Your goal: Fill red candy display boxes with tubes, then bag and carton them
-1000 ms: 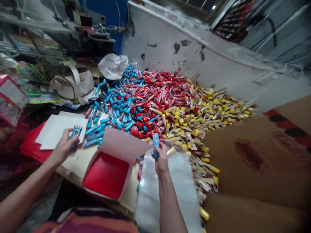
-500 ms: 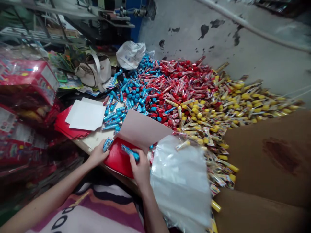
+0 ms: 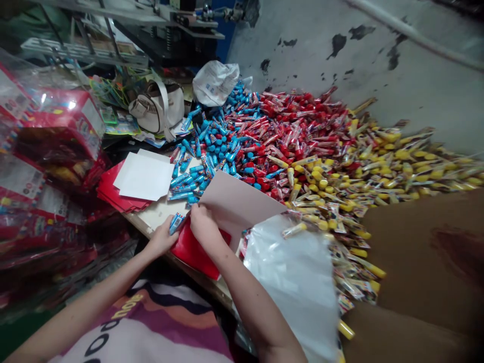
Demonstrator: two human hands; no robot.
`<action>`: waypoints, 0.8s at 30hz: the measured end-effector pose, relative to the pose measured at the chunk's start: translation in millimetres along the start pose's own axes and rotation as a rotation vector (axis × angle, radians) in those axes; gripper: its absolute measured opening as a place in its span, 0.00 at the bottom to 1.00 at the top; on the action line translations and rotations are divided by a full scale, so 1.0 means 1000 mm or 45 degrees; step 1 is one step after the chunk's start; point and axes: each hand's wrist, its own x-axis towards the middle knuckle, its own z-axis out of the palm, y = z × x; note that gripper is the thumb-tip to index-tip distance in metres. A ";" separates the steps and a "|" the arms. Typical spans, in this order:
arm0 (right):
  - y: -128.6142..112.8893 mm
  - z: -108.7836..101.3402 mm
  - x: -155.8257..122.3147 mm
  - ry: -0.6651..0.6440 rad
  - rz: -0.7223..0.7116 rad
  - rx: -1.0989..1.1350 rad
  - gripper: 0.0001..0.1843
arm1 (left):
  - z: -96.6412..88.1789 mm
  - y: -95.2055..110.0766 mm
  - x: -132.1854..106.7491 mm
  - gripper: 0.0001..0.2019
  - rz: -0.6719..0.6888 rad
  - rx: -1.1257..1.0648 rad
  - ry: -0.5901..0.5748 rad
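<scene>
My left hand (image 3: 161, 241) is closed around a small blue-and-white wrapped tube (image 3: 176, 223) at the left edge of a red box (image 3: 191, 254). The box's pale flap (image 3: 238, 201) stands raised behind it. My right hand (image 3: 203, 226) reaches over the red box, close beside the left one; its fingers are curled downward, and what they hold is hidden. Just beyond both hands lie more blue tubes (image 3: 185, 191), loose on the tabletop. A clear plastic bag (image 3: 291, 282) lies right of the box, under my right forearm's side.
Behind is a heap of red tubes (image 3: 295, 121) and yellow tubes (image 3: 401, 161). White cards (image 3: 145, 176) lie on red sheets (image 3: 123, 199) at left. A handbag (image 3: 159, 108), wrapped red packages (image 3: 56, 121) and a brown carton (image 3: 423, 252) stand around the table.
My right hand has moved left and away from me across the red box, toward my left hand. The blue tube it held is out of sight. The view has shifted slightly.
</scene>
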 end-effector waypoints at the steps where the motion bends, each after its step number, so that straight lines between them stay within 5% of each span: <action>1: -0.003 0.003 0.003 -0.006 0.018 0.011 0.18 | 0.001 -0.001 0.000 0.15 0.001 0.003 -0.006; 7: 0.011 0.025 0.003 0.039 0.013 0.135 0.17 | -0.009 0.013 -0.004 0.19 -0.026 -0.124 0.030; 12: 0.035 0.030 -0.044 0.676 0.006 0.710 0.19 | -0.026 0.054 -0.015 0.19 -0.285 -0.827 0.018; 14: 0.034 0.031 -0.071 0.793 -0.037 0.864 0.17 | -0.027 0.071 -0.021 0.18 -0.357 -1.158 -0.050; 19: 0.025 0.046 -0.119 0.662 -0.563 0.450 0.22 | -0.007 0.094 -0.039 0.12 -0.456 -1.455 -0.209; 24: 0.045 0.062 -0.119 0.788 -0.644 0.361 0.19 | 0.006 0.087 -0.044 0.11 -0.524 -1.353 -0.383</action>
